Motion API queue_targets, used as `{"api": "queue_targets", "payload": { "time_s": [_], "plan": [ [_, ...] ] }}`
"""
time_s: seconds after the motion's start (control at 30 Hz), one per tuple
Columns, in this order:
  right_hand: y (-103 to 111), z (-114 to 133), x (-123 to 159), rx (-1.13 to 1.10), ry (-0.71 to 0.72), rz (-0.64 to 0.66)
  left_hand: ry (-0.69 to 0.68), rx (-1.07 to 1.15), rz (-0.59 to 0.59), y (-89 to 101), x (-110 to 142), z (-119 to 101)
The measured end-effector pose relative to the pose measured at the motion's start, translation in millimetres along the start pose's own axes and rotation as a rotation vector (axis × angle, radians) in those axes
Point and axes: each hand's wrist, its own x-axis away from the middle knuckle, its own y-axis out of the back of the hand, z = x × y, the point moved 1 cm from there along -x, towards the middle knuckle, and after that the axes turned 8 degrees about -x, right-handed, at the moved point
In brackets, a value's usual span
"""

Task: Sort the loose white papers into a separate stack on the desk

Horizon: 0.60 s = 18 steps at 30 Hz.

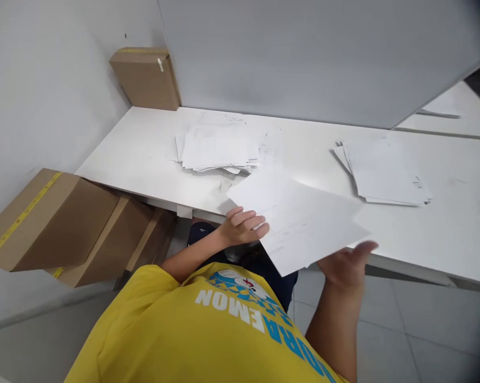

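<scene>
White sheets of paper [307, 223] are tilted over the front edge of the white table, with faint print showing on them. My right hand [345, 263] supports them at the lower right edge; its thumb sticks out to the side and its fingers are partly hidden under the paper. At the left edge is my left hand [245, 226], fingers loosely bent and slightly apart, close against the paper without a visible grip. An uneven paper stack [218, 146] lies behind, to the left. Another paper stack [387, 173] sits to the right.
The white table [132, 154] runs along a grey panel [303, 58]. A cardboard box [148, 80] stands in its back left corner. More cardboard boxes [52, 218] are piled beside the table at left. A tiled floor [383, 308] shows below.
</scene>
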Motion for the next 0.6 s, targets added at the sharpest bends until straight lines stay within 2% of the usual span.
{"api": "queue_targets", "payload": {
  "time_s": [0.07,0.13,0.17,0.23,0.3,0.4,0.47,0.5,0.6],
  "plan": [
    [3.4,-3.6,18.7,-0.013,0.017,-0.115,0.031,0.168,0.241,-13.1,-10.4,-7.3],
    [1.5,-7.0,25.7,0.006,0.052,-0.335,-0.016,0.429,0.415,-24.5,-19.6,-16.3],
    [0.9,-8.5,26.5,0.017,0.078,-0.444,-0.046,0.542,0.426,-28.7,-23.7,-20.5],
    [4.5,-9.2,26.1,0.046,0.152,-0.594,-0.075,0.668,0.341,-34.6,-30.9,-26.5],
    [17.6,-5.4,26.1,0.095,0.259,-0.664,-0.092,0.671,0.245,-38.6,-36.0,-29.5],
    [50.5,6.5,24.2,0.266,0.441,-0.724,-0.122,0.581,0.205,-46.7,-41.1,-32.2],
    [72.7,14.0,15.5,0.337,0.543,-0.734,-0.014,0.522,0.160,-56.1,-45.9,-34.4],
    [82.0,16.6,8.2,0.327,0.582,-0.739,0.100,0.499,0.128,-61.8,-49.3,-35.7],
    [98.9,19.6,-20.0,0.180,0.645,-0.760,0.563,0.490,0.035,-78.8,-62.8,-40.1]
  ]
}}
